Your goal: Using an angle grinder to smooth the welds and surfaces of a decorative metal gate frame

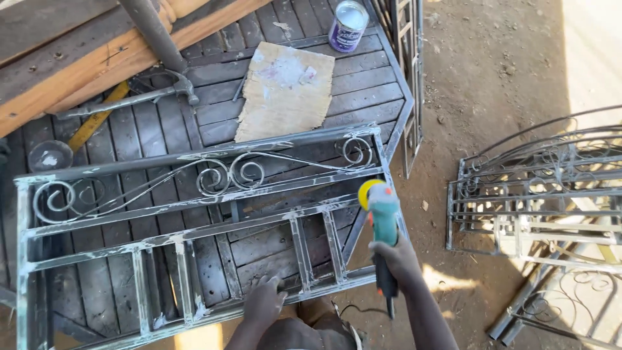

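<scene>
Gripping a teal angle grinder (383,217) lower right of centre, the right hand (398,259) is clamped round its handle, yellow disc end against the metal scrollwork frame (194,214). Left hand (264,301) presses flat, fingers spread, on the frame's bottom rail. Hammer (139,96), cardboard sheet (285,91), paint tin (348,24) lie upper frame.

metal frame (194,233) lies flat on slatted table (363,91). behind it on the table: cardboard sheet (285,91), tin can (348,24) farther back, hammer (136,97) to the left. left hand (264,301) on frame's near rail, right hand (396,259) with grinder (382,214) at frame's right end. stacked scroll frames (538,188) on ground to the right.
</scene>
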